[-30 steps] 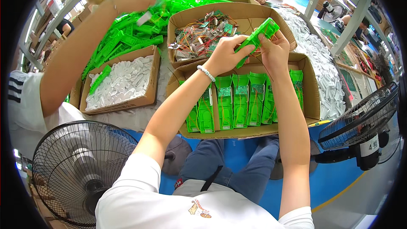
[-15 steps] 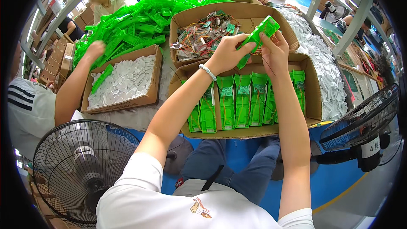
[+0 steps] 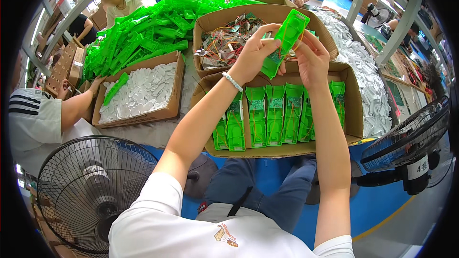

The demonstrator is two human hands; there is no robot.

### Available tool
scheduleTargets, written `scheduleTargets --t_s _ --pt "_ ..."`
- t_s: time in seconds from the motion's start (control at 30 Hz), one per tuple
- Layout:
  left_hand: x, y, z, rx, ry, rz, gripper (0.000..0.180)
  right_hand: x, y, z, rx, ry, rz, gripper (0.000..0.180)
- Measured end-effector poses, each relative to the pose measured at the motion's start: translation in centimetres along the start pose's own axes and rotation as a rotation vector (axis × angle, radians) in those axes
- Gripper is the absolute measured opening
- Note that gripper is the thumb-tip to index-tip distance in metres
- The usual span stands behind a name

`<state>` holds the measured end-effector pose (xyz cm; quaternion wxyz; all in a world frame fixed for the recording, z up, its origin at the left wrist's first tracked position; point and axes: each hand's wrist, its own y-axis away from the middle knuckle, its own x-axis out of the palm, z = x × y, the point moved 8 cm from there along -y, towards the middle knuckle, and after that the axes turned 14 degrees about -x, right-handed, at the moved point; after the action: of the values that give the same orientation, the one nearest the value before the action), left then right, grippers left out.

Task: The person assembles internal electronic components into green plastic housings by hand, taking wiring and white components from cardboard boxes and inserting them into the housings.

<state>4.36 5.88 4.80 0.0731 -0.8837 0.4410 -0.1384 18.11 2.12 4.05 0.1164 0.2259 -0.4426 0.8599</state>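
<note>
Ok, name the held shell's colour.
Bright green; the shell shows best in the head view.

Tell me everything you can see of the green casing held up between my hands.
The green casing is long, narrow and trough-like, apparently glossy plastic. Its open side faces the camera, showing a green circuit board toward the lower end and thin orange-red wire. It is tilted, top end leaning right, above the front carton of similar casings. The left grip holds its left edge; the right grip is at its right edge, whether pinching casing or wire is unclear.
</note>
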Motion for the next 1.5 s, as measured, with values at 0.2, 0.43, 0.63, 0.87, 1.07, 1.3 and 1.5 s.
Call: scheduleTargets --t_s 0.2,0.43,0.63,0.87,1.07,1.3,1.5 --pt "-0.4 -0.3 0.5 -0.032 0.264 0.174 0.053 0.5 0.0 0.7 -0.074 0.289 0.029 0.033" --pt "-0.2 -0.2 1.0 -0.108 0.195 0.160 0.053 0.4 0.5 0.7 -0.128 0.405 0.033 0.029" --pt "0.1 -0.2 0.7 -0.085 0.175 0.190 0.052 -0.9 0.1 -0.2 -0.083 0.386 -0.073 0.026" --pt "0.8 -1.4 2.3 -0.078 0.093 0.101 0.052 -1.8 0.5 0.3 -0.055 0.457 -0.009 0.027" --pt "-0.2 -0.5 1.1 -0.070 -0.033 0.021 0.048 -0.5 0.4 -0.6 -0.020 0.237 0.032 0.032" --pt "-0.1 -0.6 1.4 -0.047 -0.110 0.004 0.049 0.7 0.5 0.2 0.046 0.086 0.053 0.032" --pt "-0.1 -0.8 1.4 -0.044 -0.178 -0.027 0.049 0.2 0.4 -0.4 0.047 0.191 0.056 0.031"
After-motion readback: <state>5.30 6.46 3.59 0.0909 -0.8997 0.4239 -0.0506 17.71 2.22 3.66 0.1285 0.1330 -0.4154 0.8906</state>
